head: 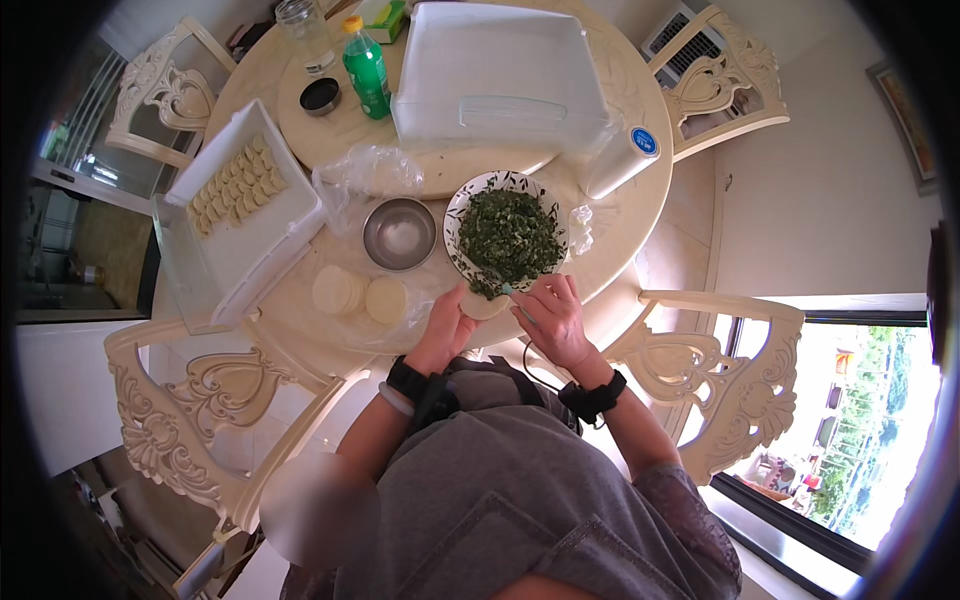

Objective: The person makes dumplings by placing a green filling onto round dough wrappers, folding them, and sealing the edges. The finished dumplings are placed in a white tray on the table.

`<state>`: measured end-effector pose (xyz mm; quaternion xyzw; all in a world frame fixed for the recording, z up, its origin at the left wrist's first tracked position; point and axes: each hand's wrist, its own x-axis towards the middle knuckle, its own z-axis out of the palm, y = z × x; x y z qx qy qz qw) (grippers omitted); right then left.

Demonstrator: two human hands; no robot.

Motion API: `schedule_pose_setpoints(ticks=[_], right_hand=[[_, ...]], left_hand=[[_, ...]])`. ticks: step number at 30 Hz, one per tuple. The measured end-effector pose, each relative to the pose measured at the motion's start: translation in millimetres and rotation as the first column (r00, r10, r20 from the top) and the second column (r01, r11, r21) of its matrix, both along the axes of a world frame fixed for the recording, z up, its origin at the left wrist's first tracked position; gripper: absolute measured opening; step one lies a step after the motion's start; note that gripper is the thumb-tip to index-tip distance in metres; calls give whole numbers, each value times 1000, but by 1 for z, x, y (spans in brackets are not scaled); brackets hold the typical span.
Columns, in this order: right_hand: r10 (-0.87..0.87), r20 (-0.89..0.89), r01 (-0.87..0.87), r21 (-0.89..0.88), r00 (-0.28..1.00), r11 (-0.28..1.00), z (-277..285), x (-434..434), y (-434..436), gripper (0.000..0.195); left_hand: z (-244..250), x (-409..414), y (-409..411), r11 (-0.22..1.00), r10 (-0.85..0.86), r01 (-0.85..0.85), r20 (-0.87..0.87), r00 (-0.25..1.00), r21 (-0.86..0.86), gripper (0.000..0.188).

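Observation:
My left hand (448,324) holds a round dumpling wrapper (484,306) at the near rim of a leaf-patterned bowl (450,219). Chopped green filling (510,234) fills much of that bowl, and some dark filling lies at the wrapper's far edge. In my right hand (553,315) is a utensil with a light blue-green handle (523,310); its tip is hidden at the filling. Left of the bowl stands a steel bowl (399,234) with something whitish inside. Two stacks of wrappers (340,290) (386,300) lie nearer me. Folded dumplings (238,184) sit in rows in a white container (281,251) at the left.
A large white bin (499,67) stands at the back, beside a green bottle (367,71), a glass jar (306,37) and a dark lid (320,97). A white roll (621,163) lies at the right. Crumpled clear plastic (371,180) is behind the steel bowl. Carved chairs (720,352) surround the round table.

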<state>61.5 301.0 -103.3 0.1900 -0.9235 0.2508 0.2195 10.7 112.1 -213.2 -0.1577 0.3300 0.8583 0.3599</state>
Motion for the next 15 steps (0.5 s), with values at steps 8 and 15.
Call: schedule_pose_setpoints(ticks=[8,15], right_hand=[[58,30,-56,-52,998,997,12,11,-3,24],[34,14,-34,3,999,999,-4,8,-3,25]], left_hand=[[21,-1,-2,999,-37,36,27,999,17,55],[28,0,-2,999,-48,48,52,998,-14,56]])
